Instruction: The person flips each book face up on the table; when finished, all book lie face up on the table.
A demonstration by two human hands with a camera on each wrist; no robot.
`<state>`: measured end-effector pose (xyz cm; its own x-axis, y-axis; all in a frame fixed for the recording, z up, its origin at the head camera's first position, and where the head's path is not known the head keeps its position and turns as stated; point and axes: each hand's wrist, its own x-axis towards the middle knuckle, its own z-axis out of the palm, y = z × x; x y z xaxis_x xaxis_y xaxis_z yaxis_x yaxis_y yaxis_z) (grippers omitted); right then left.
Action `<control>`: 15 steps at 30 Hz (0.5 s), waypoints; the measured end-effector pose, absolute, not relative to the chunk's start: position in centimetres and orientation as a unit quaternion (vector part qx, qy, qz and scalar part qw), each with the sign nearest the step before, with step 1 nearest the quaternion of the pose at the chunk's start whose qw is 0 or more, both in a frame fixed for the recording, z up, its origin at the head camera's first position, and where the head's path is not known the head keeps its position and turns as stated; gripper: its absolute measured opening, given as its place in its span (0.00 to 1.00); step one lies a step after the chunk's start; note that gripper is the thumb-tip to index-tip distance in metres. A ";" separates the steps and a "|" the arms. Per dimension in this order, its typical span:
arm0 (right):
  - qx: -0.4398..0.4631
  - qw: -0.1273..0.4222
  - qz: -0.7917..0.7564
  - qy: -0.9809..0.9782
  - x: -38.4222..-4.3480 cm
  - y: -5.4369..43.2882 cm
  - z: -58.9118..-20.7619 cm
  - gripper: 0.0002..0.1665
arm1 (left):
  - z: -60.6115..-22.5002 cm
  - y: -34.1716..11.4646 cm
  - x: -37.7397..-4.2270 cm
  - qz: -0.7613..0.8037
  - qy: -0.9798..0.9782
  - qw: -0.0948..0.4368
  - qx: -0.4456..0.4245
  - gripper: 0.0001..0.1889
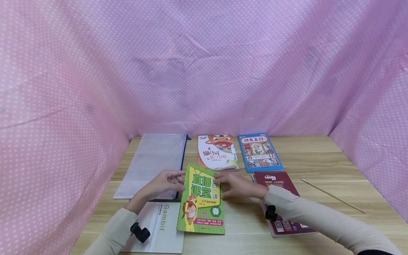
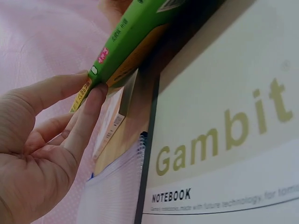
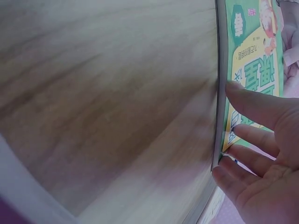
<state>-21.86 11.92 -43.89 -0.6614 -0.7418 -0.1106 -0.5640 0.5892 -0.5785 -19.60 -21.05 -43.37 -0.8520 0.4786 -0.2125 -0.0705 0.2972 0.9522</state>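
Observation:
A green and yellow children's book (image 1: 204, 216), cover up, is held between both hands at the middle of the table. My left hand (image 1: 164, 182) pinches its left, spine side; in the left wrist view the thumb and index fingertips meet on the green spine (image 2: 114, 56), raised over the notebook (image 1: 165, 226). At the book's upper right, my right hand (image 1: 237, 185) grips the edge. The right wrist view has the thumb (image 3: 254, 100) at the cover's page edge, with the other fingers bent at the upper corner.
Behind lie a white mesh zip pouch (image 1: 153, 159), an orange-and-white book (image 1: 216, 156) and a blue comic-style book (image 1: 259, 152). A maroon book (image 1: 280, 180) sits under the right forearm, with a pencil (image 1: 333, 195) farther right. Pink dotted cloth (image 1: 204, 71) surrounds the table.

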 end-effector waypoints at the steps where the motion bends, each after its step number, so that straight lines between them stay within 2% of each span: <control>1: -0.371 0.175 -0.255 0.875 -21.8 11.9 -43.8 0.33 | -43.5 -21.0 -19.6 0.578 0.769 0.239 0.133 0.39; 15: -0.358 0.190 -0.242 0.882 -22.1 13.1 -43.3 0.32 | -44.7 -19.8 -19.7 0.561 0.787 0.229 0.120 0.36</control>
<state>-22.08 13.07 -43.34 -0.6719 -0.7228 -0.1614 -0.5392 0.6268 -0.5624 -19.65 -19.78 -44.66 -0.8660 0.4460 -0.2260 -0.0681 0.3424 0.9371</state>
